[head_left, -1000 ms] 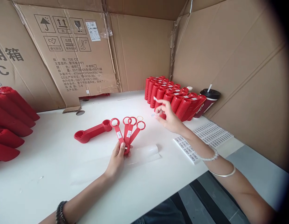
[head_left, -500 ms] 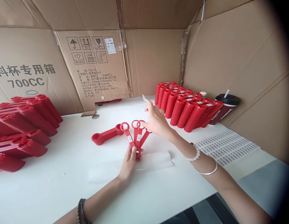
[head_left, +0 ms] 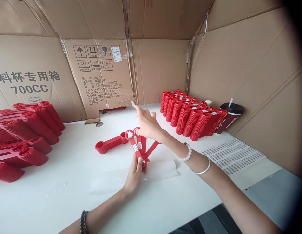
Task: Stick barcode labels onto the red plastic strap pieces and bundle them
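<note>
My left hand (head_left: 135, 175) is shut on the lower ends of a bunch of red plastic ring-ended strips (head_left: 139, 146), which fan upward and carry small white barcode labels. My right hand (head_left: 147, 123) hangs just above the top rings with its fingers apart. A small white slip (head_left: 132, 103) clings to its index fingertip. A red double-ring plastic piece (head_left: 109, 143) lies flat on the table, a short way left of the strips. Under my left hand lies a translucent plastic sheet (head_left: 155, 172).
Stacks of red ribbed plastic pieces stand at the left (head_left: 26, 130) and back right (head_left: 190, 118) of the white table (head_left: 55, 201). Barcode label sheets (head_left: 232, 156) lie at the right. A black-lidded drink cup (head_left: 230, 115) stands behind. Printed cardboard panels (head_left: 99, 74) wall the table.
My right hand has moved left, from beside the stack to above the strips, and its fingers have spread from a pinch. The view has swung, shifting the table and stacks. My left hand's grip looks unchanged.
</note>
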A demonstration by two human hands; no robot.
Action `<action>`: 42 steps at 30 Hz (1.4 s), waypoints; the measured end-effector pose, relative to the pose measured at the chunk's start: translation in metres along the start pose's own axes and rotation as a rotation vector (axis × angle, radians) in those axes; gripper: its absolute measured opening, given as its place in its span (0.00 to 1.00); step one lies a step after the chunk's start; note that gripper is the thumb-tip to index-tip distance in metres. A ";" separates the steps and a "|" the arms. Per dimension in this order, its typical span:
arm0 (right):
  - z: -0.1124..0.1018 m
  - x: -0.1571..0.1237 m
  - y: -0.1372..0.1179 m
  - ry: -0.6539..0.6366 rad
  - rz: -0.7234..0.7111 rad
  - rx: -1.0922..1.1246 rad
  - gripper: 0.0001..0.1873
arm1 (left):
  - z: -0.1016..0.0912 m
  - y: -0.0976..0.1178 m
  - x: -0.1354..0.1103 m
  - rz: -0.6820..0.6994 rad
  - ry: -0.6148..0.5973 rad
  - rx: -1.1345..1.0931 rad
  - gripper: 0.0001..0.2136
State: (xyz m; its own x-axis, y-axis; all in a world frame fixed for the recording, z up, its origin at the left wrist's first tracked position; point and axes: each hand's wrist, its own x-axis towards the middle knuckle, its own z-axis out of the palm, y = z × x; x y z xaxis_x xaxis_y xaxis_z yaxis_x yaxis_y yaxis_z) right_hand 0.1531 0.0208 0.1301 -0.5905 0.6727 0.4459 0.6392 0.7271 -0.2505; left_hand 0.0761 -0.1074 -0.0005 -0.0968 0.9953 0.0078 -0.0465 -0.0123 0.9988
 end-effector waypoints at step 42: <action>0.007 -0.015 0.014 -0.482 0.123 0.408 0.40 | -0.009 0.003 0.011 -0.233 0.032 -0.545 0.14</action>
State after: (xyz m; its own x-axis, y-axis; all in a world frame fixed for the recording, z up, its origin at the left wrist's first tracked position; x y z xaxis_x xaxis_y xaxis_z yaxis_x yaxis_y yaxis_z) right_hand 0.1679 0.0218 0.1142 -0.7408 0.6714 -0.0198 0.5335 0.5702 -0.6247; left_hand 0.0660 -0.0976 0.0023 -0.0525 0.9743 -0.2189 -0.5733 0.1501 0.8055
